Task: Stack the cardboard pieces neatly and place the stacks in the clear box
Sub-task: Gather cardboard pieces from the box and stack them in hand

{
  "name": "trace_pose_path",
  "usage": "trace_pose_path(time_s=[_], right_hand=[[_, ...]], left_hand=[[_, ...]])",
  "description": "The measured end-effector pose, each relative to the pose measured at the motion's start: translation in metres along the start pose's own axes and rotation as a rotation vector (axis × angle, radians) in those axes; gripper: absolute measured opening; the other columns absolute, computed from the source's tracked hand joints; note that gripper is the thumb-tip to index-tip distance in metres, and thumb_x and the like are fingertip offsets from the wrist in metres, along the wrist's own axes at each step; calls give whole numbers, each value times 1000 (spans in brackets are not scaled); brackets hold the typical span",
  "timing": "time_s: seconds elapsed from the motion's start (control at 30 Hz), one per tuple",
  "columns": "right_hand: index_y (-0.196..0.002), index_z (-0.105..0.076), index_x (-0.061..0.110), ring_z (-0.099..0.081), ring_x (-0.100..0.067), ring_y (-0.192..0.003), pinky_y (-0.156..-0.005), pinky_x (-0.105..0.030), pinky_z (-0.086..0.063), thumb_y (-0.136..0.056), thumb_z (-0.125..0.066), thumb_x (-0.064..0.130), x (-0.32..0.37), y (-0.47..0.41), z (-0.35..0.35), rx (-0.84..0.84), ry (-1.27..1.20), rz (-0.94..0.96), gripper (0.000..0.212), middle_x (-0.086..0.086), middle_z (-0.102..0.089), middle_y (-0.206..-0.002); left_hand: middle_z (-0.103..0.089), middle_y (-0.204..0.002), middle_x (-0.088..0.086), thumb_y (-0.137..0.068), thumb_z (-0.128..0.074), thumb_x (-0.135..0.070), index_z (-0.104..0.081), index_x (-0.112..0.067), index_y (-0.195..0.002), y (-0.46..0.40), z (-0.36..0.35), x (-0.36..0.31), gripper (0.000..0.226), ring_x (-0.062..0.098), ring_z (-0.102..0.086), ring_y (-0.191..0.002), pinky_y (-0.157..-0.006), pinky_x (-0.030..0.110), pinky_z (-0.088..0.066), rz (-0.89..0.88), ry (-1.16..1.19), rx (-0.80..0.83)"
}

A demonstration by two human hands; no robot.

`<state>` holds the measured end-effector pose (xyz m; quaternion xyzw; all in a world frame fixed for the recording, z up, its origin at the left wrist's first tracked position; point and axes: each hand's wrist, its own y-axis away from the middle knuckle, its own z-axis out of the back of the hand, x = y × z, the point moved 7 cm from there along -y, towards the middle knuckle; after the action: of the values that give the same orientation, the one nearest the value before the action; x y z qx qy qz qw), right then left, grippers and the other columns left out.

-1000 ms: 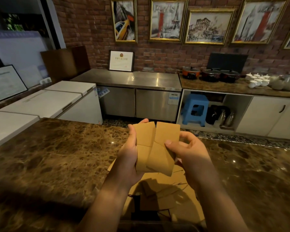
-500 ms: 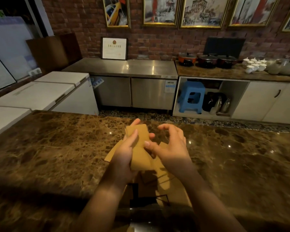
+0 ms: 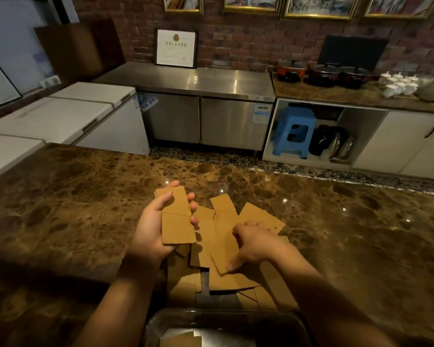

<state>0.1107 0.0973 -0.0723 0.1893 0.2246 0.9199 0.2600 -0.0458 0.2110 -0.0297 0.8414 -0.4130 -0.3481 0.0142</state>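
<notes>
The left hand is turned palm up above the table, holding a small stack of cardboard pieces — thumb laid over the top near the far end, fingertips curled round the right edge. The right hand reaches down, knuckles up, into the loose pile of cardboard spread on the table just right of the left hand; its fingers curl onto a piece there, but motion blur hides whether they actually pinch it, so I cannot tell its grip. Both forearms run in from the near edge and cover parts of the pile.

The clear box sits at the near edge between the forearms, cut off by the frame; a piece of cardboard shows dimly inside.

Far across the room, a framed certificate leans against the brick wall on a steel counter — its writing is too small to read. A blue stool stands in an open cupboard to the right.
</notes>
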Motion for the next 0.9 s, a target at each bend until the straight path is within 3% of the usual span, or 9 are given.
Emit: trace_pose_path(time_s=[0.07, 0.23, 0.37, 0.5, 0.67, 0.77, 0.9], right_hand=[[-140, -42, 29, -33, -31, -132, -107, -50, -27, -57, -85, 61, 4, -1, -5, 15, 153, -9, 98, -5, -44, -142], [-136, -52, 24, -32, -33, -134, -111, -53, -25, -57, -80, 70, -6, 0, -10, 59, 209, -31, 96, -8, -44, -139], [-125, -65, 24, -58, -25, -119, -95, -39, -48, -70, -84, 50, -16, 5, -1, 39, -71, 42, 64, 2, -65, -125], [-91, -76, 15, -66, -24, -88, -76, -38, -53, -80, -81, 38, -34, 15, 29, -91, -305, 97, 27, -6, -74, -93], [-92, -77, 17, -67, -6, -66, -53, -16, -49, -84, -75, 43, -59, 35, 57, -186, -700, 85, 27, -6, -72, -81], [-96, -76, 30, -73, -6, -74, -58, -21, -52, -85, -73, 46, -62, 42, 60, -146, -902, 80, 19, 6, -78, -88], [-94, -72, 13, -62, -10, -82, -74, -30, -49, -89, -71, 36, -39, 45, 38, 55, -379, 207, 24, 1, -68, -91]], left_hand=[[-68, -96, 16, -99, -49, -28, -59, -26, -126, 0, 2, 4, 28, 26, -64, -72, -55, 34, -52, 5, -3, -12], [-67, -98, 16, -100, -48, -28, -57, -26, -127, -3, 6, 9, 29, 27, -63, -75, -56, 34, -51, 17, -10, -32], [-68, -98, 16, -100, -48, -29, -59, -26, -125, -4, 3, 15, 27, 27, -64, -75, -56, 34, -53, 21, -8, -37], [-69, -97, 17, -100, -49, -28, -60, -25, -126, -4, -3, 19, 28, 28, -65, -75, -56, 36, -53, 15, -19, -39], [-70, -103, 17, -99, -51, -30, -63, -27, -126, -2, -13, 21, 30, 27, -68, -75, -56, 37, -54, 3, -50, -45], [-70, -103, 17, -99, -51, -29, -64, -27, -127, -2, -20, 22, 31, 27, -69, -74, -55, 38, -55, -4, -52, -27], [-70, -104, 17, -99, -52, -29, -66, -28, -124, -1, -28, 26, 29, 27, -70, -74, -55, 38, -55, 11, -47, -15]])
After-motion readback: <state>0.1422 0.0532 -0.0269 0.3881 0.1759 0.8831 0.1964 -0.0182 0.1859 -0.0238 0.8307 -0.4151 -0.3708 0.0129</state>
